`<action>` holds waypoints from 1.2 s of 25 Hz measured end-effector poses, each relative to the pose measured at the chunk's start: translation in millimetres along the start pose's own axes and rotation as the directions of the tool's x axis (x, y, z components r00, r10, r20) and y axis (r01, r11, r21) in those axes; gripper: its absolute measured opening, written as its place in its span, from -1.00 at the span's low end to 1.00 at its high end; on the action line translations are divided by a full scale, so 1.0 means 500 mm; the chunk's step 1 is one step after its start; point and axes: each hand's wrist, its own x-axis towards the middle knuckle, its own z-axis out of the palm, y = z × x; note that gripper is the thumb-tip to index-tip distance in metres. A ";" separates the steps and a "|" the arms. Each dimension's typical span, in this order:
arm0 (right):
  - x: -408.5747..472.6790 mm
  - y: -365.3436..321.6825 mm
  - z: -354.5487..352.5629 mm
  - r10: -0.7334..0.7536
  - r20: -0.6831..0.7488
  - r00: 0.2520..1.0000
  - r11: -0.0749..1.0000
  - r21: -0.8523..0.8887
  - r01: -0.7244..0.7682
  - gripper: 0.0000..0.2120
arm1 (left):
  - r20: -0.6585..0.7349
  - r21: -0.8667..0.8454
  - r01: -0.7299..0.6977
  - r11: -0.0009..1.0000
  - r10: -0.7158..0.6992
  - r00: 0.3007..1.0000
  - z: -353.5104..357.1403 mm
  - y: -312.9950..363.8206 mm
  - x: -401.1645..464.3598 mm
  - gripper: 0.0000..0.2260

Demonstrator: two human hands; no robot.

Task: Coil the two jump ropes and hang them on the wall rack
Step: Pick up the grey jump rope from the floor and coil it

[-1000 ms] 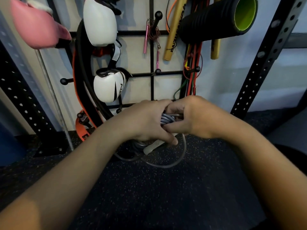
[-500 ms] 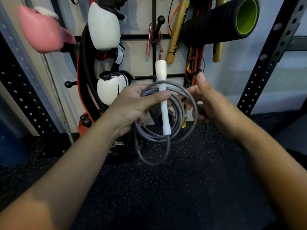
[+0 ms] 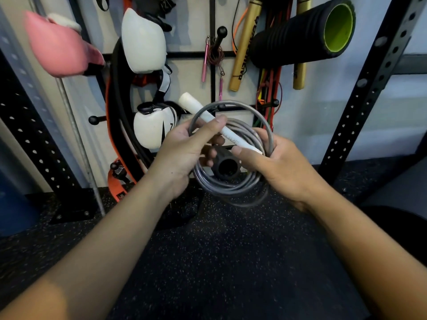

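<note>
The light, springy grey jump rope (image 3: pixel 231 181), coiled before the wall rack (image 3: pixel 213 54), wants to unwind, so both hands' fingers (image 3: pixel 215 123) clamp coil and white handle (image 3: pixel 208 116) together.

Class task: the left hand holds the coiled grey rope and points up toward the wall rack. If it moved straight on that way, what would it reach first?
Probably the lower white boxing glove, hanging just beyond the left hand on the wall rack; depth is unclear.
</note>
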 end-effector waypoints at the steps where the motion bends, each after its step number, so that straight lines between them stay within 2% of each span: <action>1: 0.003 -0.002 -0.005 -0.006 0.030 1.000 1.000 -0.029 0.007 -0.84 | 0.058 0.030 0.038 0.999 -0.040 0.998 -0.010 0.007 0.002 -0.73; 3: 0.008 -0.003 -0.019 0.006 0.086 0.996 0.997 -0.076 0.001 -0.82 | 0.166 0.086 0.057 0.995 -0.071 0.984 -0.037 0.018 0.011 -0.65; 5: 0.011 -0.003 -0.037 0.033 0.167 0.985 0.991 -0.134 -0.011 -0.78 | 0.194 0.159 -0.065 0.985 0.034 0.980 -0.069 0.034 0.021 -0.45; 6: 0.012 -0.004 -0.044 0.044 0.218 0.975 0.986 -0.169 -0.007 -0.77 | 0.209 0.254 -0.183 0.950 0.131 0.969 -0.084 0.048 0.023 -0.36; 8: 0.012 -0.006 -0.046 0.062 0.312 0.948 0.969 -0.245 0.018 -0.77 | 0.352 0.505 -0.408 0.761 0.250 0.902 -0.090 0.080 0.013 -0.28; 9: 0.012 -0.007 -0.041 0.066 0.349 0.935 0.962 -0.270 0.033 -0.78 | 0.444 0.604 -0.473 0.641 0.222 0.868 -0.081 0.091 0.005 -0.26; 11: 0.014 -0.002 -0.029 0.068 0.397 0.915 0.959 -0.279 0.050 -0.75 | 0.545 0.743 -0.507 0.438 0.043 0.837 -0.048 0.091 -0.011 -0.25; 12: 0.016 0.004 -0.025 0.065 0.409 0.910 0.961 -0.270 0.052 -0.69 | 0.552 0.783 -0.499 0.371 -0.047 0.832 -0.034 0.081 -0.013 -0.24; 13: 0.018 0.009 -0.022 0.062 0.418 0.906 0.966 -0.254 0.051 -0.64 | 0.542 0.807 -0.476 0.350 -0.115 0.833 -0.025 0.067 -0.010 -0.24; 14: 0.018 0.015 -0.020 0.064 0.426 0.902 0.973 -0.228 0.039 -0.59 | 0.523 0.818 -0.432 0.380 -0.178 0.833 -0.022 0.055 -0.005 -0.25; 15: 0.018 0.018 -0.019 0.074 0.433 0.898 0.982 -0.191 0.011 -0.55 | 0.505 0.813 -0.356 0.462 -0.252 0.826 -0.024 0.044 0.000 -0.29; 17: 0.017 0.019 -0.020 0.095 0.436 0.895 0.991 -0.125 -0.044 -0.49 | 0.516 0.724 -0.150 0.674 -0.384 0.766 -0.031 0.022 0.005 -0.53; 18: 0.017 0.017 -0.021 0.095 0.423 0.901 0.992 -0.115 -0.051 -0.48 | 0.526 0.674 -0.086 0.734 -0.395 0.753 -0.032 0.010 0.005 -0.66; 20: 0.017 0.014 -0.022 0.062 0.349 0.935 0.993 -0.115 -0.024 -0.50 | 0.533 0.565 -0.033 0.825 -0.334 0.777 -0.031 -0.016 0.008 -0.73; 22: 0.018 0.015 -0.024 0.000 0.242 0.970 0.987 -0.154 0.038 -0.56 | 0.509 0.440 0.033 0.898 -0.279 0.814 -0.029 -0.032 0.012 -0.66; 25: 0.012 0.015 -0.024 -0.008 0.160 0.987 0.988 -0.150 0.032 -0.68 | 0.453 0.380 -0.010 0.925 -0.177 0.874 -0.031 -0.040 0.023 -0.63; 27: 0.010 0.018 -0.032 0.074 0.118 0.990 0.997 0.019 -0.076 -0.70 | 0.359 0.298 -0.034 0.954 -0.079 0.930 -0.032 -0.043 0.030 -0.70; 29: 0.014 0.027 -0.043 0.148 0.077 0.986 0.959 0.233 -0.162 -0.72 | 0.233 0.166 -0.064 0.984 0.024 0.972 -0.024 -0.045 0.032 -0.79; 30: 0.015 0.032 -0.042 0.173 0.056 0.983 0.943 0.279 -0.181 -0.74 | 0.170 0.106 -0.085 0.991 0.066 0.983 -0.016 -0.046 0.032 -0.81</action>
